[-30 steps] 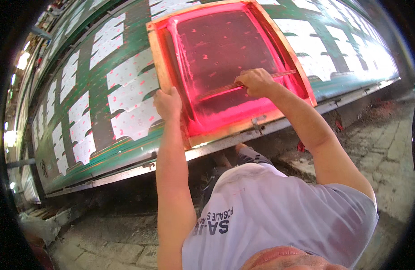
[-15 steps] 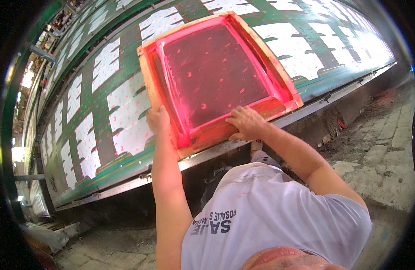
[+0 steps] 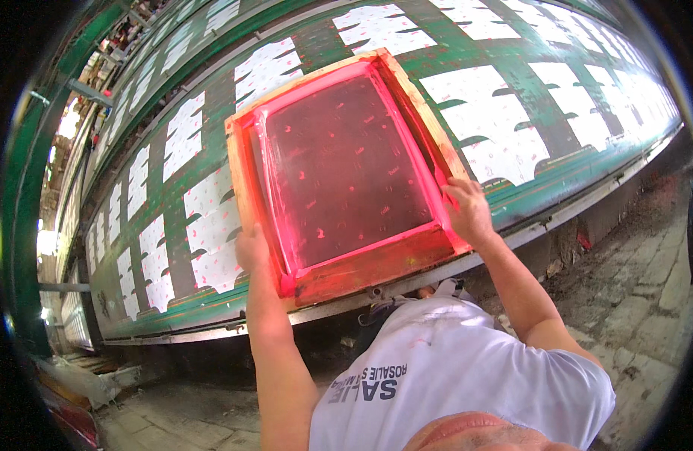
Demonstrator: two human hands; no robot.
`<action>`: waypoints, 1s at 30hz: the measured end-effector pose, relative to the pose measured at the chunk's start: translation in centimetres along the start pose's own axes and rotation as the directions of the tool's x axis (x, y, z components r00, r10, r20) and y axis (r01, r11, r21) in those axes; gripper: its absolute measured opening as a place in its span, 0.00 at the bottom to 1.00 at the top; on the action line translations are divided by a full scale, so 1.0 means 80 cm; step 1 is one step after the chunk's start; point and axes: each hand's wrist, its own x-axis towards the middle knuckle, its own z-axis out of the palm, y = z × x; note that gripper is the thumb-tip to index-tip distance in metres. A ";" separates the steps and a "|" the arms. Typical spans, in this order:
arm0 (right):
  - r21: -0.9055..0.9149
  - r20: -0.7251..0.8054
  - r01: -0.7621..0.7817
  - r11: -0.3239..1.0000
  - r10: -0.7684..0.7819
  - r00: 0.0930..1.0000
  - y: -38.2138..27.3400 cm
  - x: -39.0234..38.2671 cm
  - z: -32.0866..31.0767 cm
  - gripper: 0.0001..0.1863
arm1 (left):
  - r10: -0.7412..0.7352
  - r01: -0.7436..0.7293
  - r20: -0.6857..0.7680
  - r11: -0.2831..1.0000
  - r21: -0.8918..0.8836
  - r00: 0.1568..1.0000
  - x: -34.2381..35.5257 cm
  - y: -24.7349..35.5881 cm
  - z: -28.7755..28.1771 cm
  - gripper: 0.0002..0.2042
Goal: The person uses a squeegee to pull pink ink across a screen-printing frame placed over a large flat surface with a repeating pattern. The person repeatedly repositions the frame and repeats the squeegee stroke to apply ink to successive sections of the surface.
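A screen printing frame (image 3: 373,272) with wooden rails stained red and pink lies over the long green table in front of me. Its dark mesh (image 3: 346,169) carries small pink motifs, with bright pink ink along its borders. My left hand (image 3: 251,248) is closed around the lower part of the left rail, its fingertips partly hidden. On the opposite side, my right hand (image 3: 469,213) grips the lower right rail, fingers curled over toward the inked inner edge. A dark red strip (image 3: 414,120) runs along the inside of that right rail.
White cut fabric pieces (image 3: 482,120) with small pink prints lie in rows on the green table (image 3: 316,34). A metal rail (image 3: 542,228) edges the table's near side. Paved floor (image 3: 639,286) is at right; a green post (image 3: 23,188) stands at left.
My right hand has moved from the frame's near rail to its right rail. The frame appears slightly lower and straighter in view. My left hand stays on the left rail.
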 end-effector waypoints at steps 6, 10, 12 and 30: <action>-0.044 0.079 -0.365 0.930 0.368 0.927 0.062 0.054 0.019 0.38 | 0.031 -0.032 -0.022 0.996 -0.083 0.999 0.012 -0.011 0.008 0.31; -0.067 0.067 -0.393 0.917 0.397 0.915 0.064 0.074 0.036 0.40 | 0.048 -0.042 0.045 0.991 -0.131 0.998 0.018 -0.014 0.004 0.28; -0.092 0.088 -0.446 0.891 0.453 0.887 0.062 0.080 0.038 0.40 | 0.075 -0.062 0.065 0.982 -0.179 0.995 0.018 -0.020 0.003 0.26; -0.002 -0.020 -0.486 0.874 0.485 0.874 0.063 0.127 -0.044 0.23 | 0.104 -0.016 0.114 0.803 -0.596 0.988 0.024 -0.003 0.016 0.16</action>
